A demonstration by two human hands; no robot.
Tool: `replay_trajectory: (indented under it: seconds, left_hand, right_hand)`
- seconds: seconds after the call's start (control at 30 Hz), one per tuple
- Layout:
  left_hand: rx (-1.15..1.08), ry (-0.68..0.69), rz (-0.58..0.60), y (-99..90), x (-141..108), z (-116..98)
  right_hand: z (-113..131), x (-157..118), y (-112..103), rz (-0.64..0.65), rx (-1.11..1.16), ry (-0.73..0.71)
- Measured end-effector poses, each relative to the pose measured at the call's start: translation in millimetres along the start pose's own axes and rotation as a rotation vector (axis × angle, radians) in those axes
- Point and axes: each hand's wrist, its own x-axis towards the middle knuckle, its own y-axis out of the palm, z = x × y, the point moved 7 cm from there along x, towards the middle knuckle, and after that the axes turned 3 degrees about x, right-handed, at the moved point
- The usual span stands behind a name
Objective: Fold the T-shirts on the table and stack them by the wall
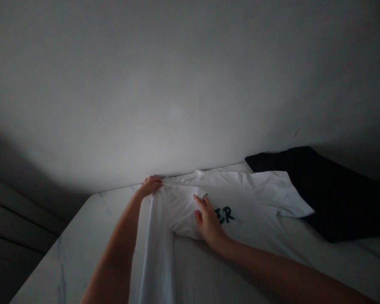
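Observation:
A white T-shirt (234,190) with dark printed letters lies spread on a marble-patterned table (107,219). Its left side is folded inward, so that sleeve (186,211) rests across the chest. At the folded shoulder, close to the collar, my left hand (151,185) has its fingers closed over the fabric. My right hand (209,221) lies on the turned-in sleeve beside the print, index finger stretched out and thumb apart. The other sleeve (281,192) extends out to the right. Part of the lettering is hidden under my right hand and the fold.
Black cloth (332,194) lies at the right, partly beneath the shirt's right sleeve. A plain pale wall (177,97) rises right behind the table's back edge. Dark horizontal panels (15,219) stand beyond the left table edge. The light is dim.

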Motion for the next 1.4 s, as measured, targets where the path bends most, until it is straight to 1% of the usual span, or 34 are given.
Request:
replay_trajectory:
  seconds: [0.13,0.3,0.37,0.47,0.53,0.57,0.63,0.67,0.7,0.77,0.8,0.87,0.93,0.97,1.0,1.07,1.17,1.23,1.33,1.4]
  left_hand:
    - [0.050,-0.068,-0.045,2.8,-8.4,-2.9]
    - [0.119,-0.066,-0.124,-4.1,-21.6,-8.5]
    - [0.179,-0.057,-0.175,-9.7,-28.6,-15.2]
    - [0.268,-0.085,-0.305,-19.2,-45.5,-30.4]
    - [0.299,-0.110,-0.377,-19.8,-60.7,-42.0]
    - [0.303,-0.105,-0.384,-16.3,-68.2,-48.0]
    - [0.299,-0.048,-0.338,-2.7,-81.1,-59.5]
    - [0.293,-0.013,-0.296,5.7,-86.4,-63.7]
    - [0.285,0.012,-0.252,13.7,-90.7,-66.2]
    - [0.266,0.022,-0.180,25.6,-96.3,-66.5]
    - [0.257,0.016,-0.151,29.2,-97.5,-65.5]
    - [0.248,-0.001,-0.112,32.0,-97.5,-63.6]
    - [0.247,-0.019,-0.091,31.3,-96.2,-62.6]
    - [0.245,-0.028,-0.086,30.7,-95.7,-62.1]
    - [0.243,-0.034,-0.084,30.2,-95.3,-61.8]
    - [0.237,-0.037,-0.087,29.8,-95.5,-61.3]
    - [0.228,-0.033,-0.094,29.7,-96.9,-61.7]
    - [0.221,-0.037,-0.087,28.2,-97.6,-64.2]
    - [0.256,-0.054,-0.078,20.2,-99.9,-73.1]
    - [0.325,-0.073,-0.083,12.3,-107.3,-79.8]
  right_hand:
    - [-9.8,-1.4,2.2,-0.008,-0.029,0.046]
    - [-13.4,0.1,0.6,0.033,-0.043,0.051]
    - [-12.7,-1.1,-2.5,0.054,-0.060,0.029]
    - [-10.1,-2.3,-10.3,0.133,-0.138,0.033]
    - [-2.2,-1.0,-18.4,0.199,-0.246,0.039]
    - [5.6,1.0,-23.4,0.212,-0.306,0.024]
    - [28.6,7.5,-30.4,0.205,-0.400,-0.052]
    - [41.8,11.7,-29.9,0.200,-0.426,-0.106]
    - [54.2,16.1,-25.7,0.205,-0.440,-0.157]
    - [70.1,24.9,-6.1,0.274,-0.457,-0.218]
    - [72.0,29.1,7.0,0.328,-0.466,-0.215]
    - [63.7,37.0,31.1,0.424,-0.489,-0.137]
    - [46.7,41.5,45.5,0.482,-0.507,-0.021]
    - [38.3,42.0,48.1,0.492,-0.514,0.023]
    - [31.2,41.5,47.8,0.492,-0.522,0.048]
    - [20.7,37.8,40.5,0.477,-0.541,0.059]
    - [10.4,30.7,21.2,0.462,-0.571,0.058]
    - [5.6,28.3,8.9,0.481,-0.597,0.079]
    - [8.2,27.5,-5.6,0.509,-0.668,0.115]
    - [21.6,21.5,-13.0,0.526,-0.711,0.112]
